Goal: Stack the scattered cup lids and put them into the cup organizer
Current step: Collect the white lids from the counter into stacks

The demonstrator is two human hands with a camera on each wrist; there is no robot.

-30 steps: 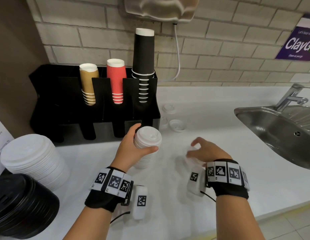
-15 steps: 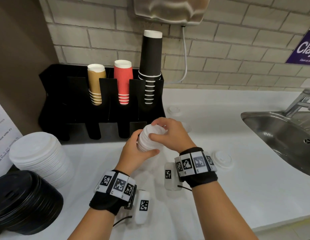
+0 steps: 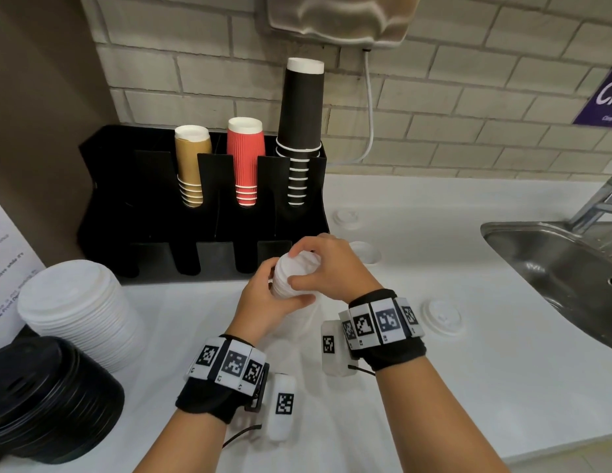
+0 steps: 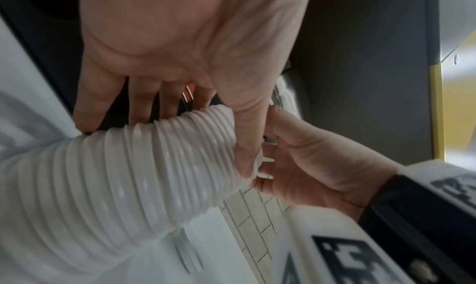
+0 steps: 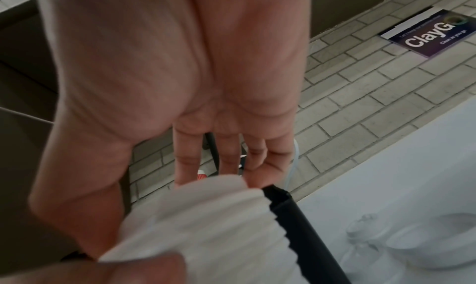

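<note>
A stack of small white cup lids (image 3: 287, 279) is held just in front of the black cup organizer (image 3: 103, 213), above the white counter. My left hand (image 3: 263, 297) grips the stack's side from the left. My right hand (image 3: 327, 268) caps its top, thumb on the near side and fingers over the far edge. In the left wrist view the ribbed lid stack (image 4: 128, 176) runs across my left hand's fingers (image 4: 87, 105). The right wrist view has the stack's top (image 5: 206, 223) under the palm. Three loose lids lie on the counter: (image 3: 345, 217), (image 3: 365, 251), (image 3: 442, 316).
Tan (image 3: 190, 165), red (image 3: 246, 158) and black (image 3: 299, 124) cup stacks stand in the organizer's slots. Large white lids (image 3: 76, 308) and black lids (image 3: 41, 397) are piled at the left. A steel sink (image 3: 564, 268) and tap are at the right.
My right hand came off the counter at the right and moved onto the top of the stack held by my left hand. Over the last half second both hands stay almost still.
</note>
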